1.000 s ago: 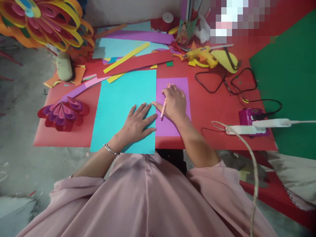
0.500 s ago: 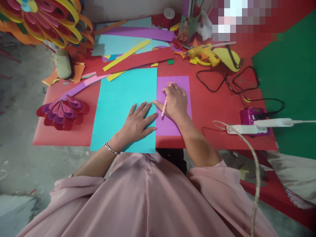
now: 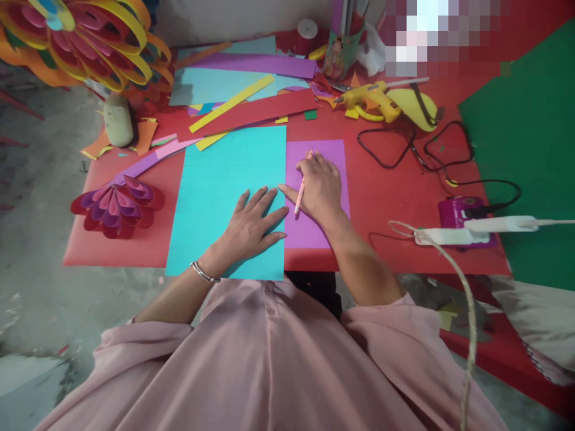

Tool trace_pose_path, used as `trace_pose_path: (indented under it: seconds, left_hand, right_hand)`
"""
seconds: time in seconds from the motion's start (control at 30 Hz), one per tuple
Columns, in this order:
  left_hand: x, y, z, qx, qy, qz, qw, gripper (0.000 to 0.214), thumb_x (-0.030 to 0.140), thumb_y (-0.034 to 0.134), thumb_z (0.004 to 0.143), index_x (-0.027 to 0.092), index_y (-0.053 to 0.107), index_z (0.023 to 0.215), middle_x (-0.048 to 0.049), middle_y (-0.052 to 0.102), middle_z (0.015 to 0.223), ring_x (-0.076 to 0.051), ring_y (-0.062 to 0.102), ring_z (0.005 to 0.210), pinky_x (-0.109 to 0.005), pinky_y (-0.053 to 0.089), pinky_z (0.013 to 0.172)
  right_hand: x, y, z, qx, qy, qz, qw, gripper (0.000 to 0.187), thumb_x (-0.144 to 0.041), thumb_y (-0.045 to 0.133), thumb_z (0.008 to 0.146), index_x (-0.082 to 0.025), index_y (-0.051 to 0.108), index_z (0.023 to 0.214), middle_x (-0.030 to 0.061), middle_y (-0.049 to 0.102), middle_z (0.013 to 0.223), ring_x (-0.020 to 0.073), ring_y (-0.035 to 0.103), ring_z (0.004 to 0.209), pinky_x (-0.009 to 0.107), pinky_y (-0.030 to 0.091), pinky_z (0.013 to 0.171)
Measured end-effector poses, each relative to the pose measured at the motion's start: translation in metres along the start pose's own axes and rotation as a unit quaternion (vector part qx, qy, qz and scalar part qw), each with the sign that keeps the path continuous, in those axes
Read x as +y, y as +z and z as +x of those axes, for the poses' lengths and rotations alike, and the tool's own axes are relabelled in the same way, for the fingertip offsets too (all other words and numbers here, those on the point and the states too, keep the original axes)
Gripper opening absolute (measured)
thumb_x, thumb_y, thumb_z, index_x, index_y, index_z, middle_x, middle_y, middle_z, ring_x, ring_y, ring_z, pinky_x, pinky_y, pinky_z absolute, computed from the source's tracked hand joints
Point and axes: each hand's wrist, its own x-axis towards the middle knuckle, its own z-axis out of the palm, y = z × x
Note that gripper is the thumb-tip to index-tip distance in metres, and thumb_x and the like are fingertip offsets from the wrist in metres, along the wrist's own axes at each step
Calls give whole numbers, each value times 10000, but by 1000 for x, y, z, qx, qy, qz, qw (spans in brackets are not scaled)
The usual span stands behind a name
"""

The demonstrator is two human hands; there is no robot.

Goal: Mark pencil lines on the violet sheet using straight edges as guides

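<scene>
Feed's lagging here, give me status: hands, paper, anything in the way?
Left hand flat on turquoise sheet. Right hand grips pink pencil over purple sheet. Glue gun and cables off right, apart.

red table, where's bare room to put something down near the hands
Bare red table lies between the purple sheet and the black cord; another patch sits below the paper flower, left of the teal sheet. The far edge is crowded with paper strips and the glue gun.
</scene>
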Motion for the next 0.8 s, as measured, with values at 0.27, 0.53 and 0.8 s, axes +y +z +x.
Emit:
trace_pose_path:
  seconds: [0.27,0.53,0.8]
  left_hand:
    - [1,2,0,2,9,12,1000,630,668,477,1042,276,557,1529,-169,273,1754,-407,233,1630,-666,186,1289]
    - [-28,-15,17,-2,84,0,996,801,819,530,921,252,585,1485,-187,506,1603,-390,478,1478,-593,398,1190]
    - [-65,-43,91,-18,87,25,996,997,746,819,768,189,522,1539,-212,483,1631,-397,430,1530,-557,341,1231]
  right_hand:
    - [-2,-2,0,11,-2,-3,1000,451,-572,637,984,-182,636,1211,247,589,1513,406,479,1465,629,349,1181]
    - [0,3,0,33,-10,-15,999,482,-601,647,968,-175,669,1191,251,637,1459,410,514,1443,619,376,1173]
    - [-1,3,-2,37,-7,-18,999,500,-639,658,944,-203,661,1188,240,628,1484,412,506,1465,623,378,1176]
